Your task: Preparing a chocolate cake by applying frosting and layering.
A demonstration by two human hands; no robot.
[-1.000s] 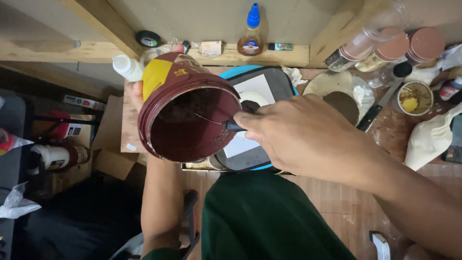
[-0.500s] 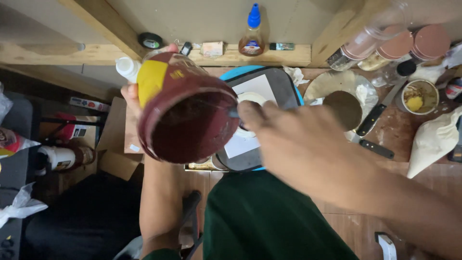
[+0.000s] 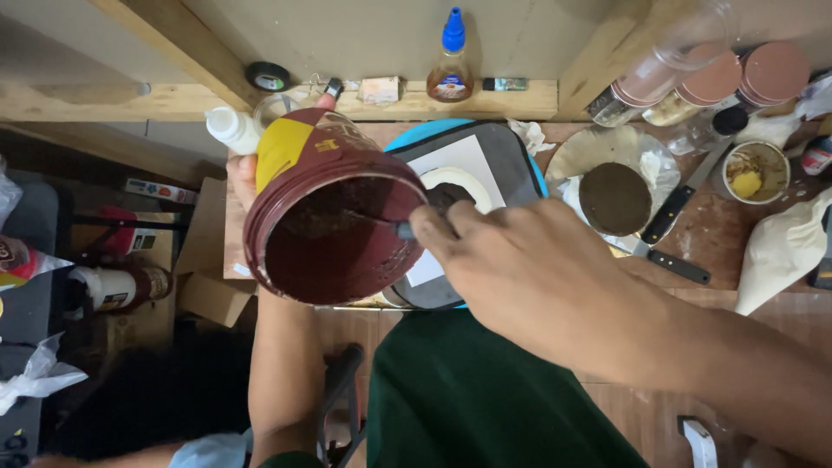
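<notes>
A person seen from above tilts a dark red tub (image 3: 334, 212) over the near edge of a wooden bench (image 3: 719, 251), its open mouth turned toward the camera and its inside smeared with brown paste. The left hand (image 3: 247, 173) grips the tub from behind and below, fingers wrapped around its wall, one fingertip showing above the rim near the yellow label. The right hand (image 3: 537, 277) reaches in from the right, its fingers pinched narrow around the dark handle of a thin tool (image 3: 381, 224) whose blade runs across the inside of the tub.

Just behind the tub, a blue-rimmed turntable (image 3: 485, 147) carries a grey board with a white sheet and a pale round disc, partly hidden by the tub and the hand. To its right, a round brown cake layer (image 3: 615, 199) lies on a gold board, with a black-handled knife (image 3: 676, 212) beside it. A small cup (image 3: 754, 172) with yellow contents stands further right, near a white piping bag (image 3: 780, 247).

Pink-lidded jars (image 3: 715, 78) lie at the back right. On the wooden ledge along the wall stand a blue-capped squeeze bottle (image 3: 451, 61) and a roll of black tape (image 3: 269, 78); a white bottle (image 3: 230, 128) sits just left of the tub. A dark green apron covers the person's lap below.
</notes>
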